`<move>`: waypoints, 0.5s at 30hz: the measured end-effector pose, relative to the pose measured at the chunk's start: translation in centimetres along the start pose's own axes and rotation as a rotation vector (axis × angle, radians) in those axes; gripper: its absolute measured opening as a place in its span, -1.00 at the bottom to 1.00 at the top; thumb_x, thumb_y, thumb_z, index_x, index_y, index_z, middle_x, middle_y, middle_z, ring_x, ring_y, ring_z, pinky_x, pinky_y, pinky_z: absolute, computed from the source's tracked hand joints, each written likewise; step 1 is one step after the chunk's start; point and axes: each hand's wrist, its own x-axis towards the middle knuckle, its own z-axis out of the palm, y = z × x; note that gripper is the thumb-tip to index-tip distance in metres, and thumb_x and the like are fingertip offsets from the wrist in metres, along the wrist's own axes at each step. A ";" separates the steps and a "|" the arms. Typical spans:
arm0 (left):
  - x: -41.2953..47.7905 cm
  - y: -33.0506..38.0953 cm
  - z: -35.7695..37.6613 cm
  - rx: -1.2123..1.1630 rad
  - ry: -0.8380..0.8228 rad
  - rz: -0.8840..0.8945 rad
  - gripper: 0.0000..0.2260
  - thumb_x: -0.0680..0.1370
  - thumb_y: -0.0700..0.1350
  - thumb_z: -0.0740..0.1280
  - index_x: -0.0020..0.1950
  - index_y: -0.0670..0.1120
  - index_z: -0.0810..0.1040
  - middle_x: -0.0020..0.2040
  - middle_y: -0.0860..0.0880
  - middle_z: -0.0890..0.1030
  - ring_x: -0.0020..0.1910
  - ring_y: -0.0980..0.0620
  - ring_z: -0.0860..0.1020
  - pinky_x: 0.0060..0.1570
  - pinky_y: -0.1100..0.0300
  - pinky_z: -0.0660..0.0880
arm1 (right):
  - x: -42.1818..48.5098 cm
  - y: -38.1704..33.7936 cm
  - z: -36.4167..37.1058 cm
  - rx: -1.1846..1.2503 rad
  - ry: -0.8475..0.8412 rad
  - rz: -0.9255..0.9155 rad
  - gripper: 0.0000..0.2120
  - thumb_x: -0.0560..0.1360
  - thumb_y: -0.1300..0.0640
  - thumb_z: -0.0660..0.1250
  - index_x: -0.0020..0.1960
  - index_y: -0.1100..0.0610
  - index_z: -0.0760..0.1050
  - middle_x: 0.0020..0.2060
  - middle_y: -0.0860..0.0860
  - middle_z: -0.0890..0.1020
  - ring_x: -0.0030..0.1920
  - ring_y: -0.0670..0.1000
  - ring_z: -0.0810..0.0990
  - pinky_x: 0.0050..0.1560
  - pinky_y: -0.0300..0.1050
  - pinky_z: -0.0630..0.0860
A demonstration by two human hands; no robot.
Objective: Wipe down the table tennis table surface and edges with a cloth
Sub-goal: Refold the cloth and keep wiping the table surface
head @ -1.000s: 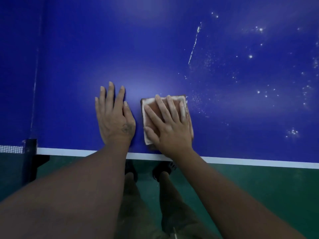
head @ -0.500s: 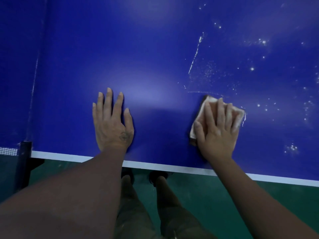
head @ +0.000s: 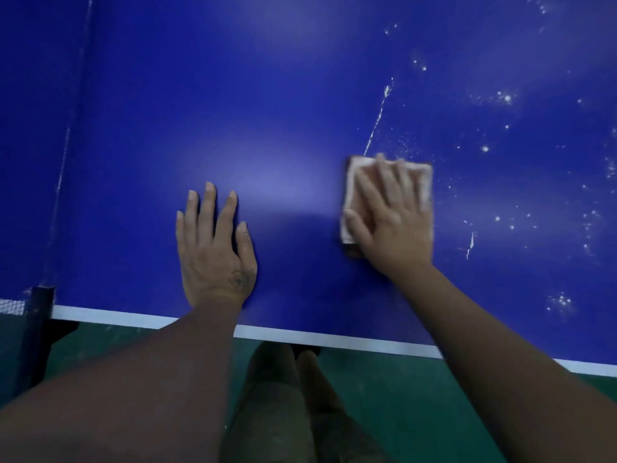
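leftward the cloth has slid beneath the right grip, whose straight, unclenched fingers press it flat, edges showing past fingertips and thumb. the left grip rests released on the counter.

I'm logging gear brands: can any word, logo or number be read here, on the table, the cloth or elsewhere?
No text can be read.
Table: no print, only white specks and a white edge line.
Cloth: no label shows.
Left hand: a small dark mark, too blurred to read.
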 end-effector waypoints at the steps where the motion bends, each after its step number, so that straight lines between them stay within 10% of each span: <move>1: 0.0 0.0 -0.1 -0.003 0.000 -0.001 -0.55 0.79 0.02 0.15 0.68 -0.04 0.40 0.75 -0.08 0.25 0.76 -0.15 0.12 0.73 -0.19 0.04 | -0.6 1.9 -0.5 -0.016 0.004 0.057 -0.40 0.71 -0.28 0.16 0.67 -0.06 0.33 0.72 0.02 0.20 0.72 0.16 0.13 0.63 0.43 0.06; 6: 0.1 0.1 -0.2 0.012 -0.030 -0.001 -0.53 0.79 0.05 0.13 0.70 -0.03 0.37 0.76 -0.07 0.22 0.77 -0.15 0.09 0.74 -0.18 0.01 | -2.9 3.6 -1.6 -0.058 -0.056 0.245 -0.39 0.73 -0.28 0.05 0.69 -0.04 0.28 0.74 0.06 0.13 0.74 0.20 0.03 0.64 0.45 -0.02; 15: 0.2 -0.3 -0.1 0.010 -0.058 -0.002 -0.51 0.78 0.08 0.12 0.71 -0.01 0.33 0.77 -0.07 0.20 0.77 -0.14 0.06 0.74 -0.18 0.00 | 4.0 -10.3 1.4 0.048 -0.077 -0.046 -0.35 0.67 -0.38 0.13 0.68 -0.14 0.27 0.74 0.02 0.13 0.74 0.16 0.02 0.65 0.44 -0.07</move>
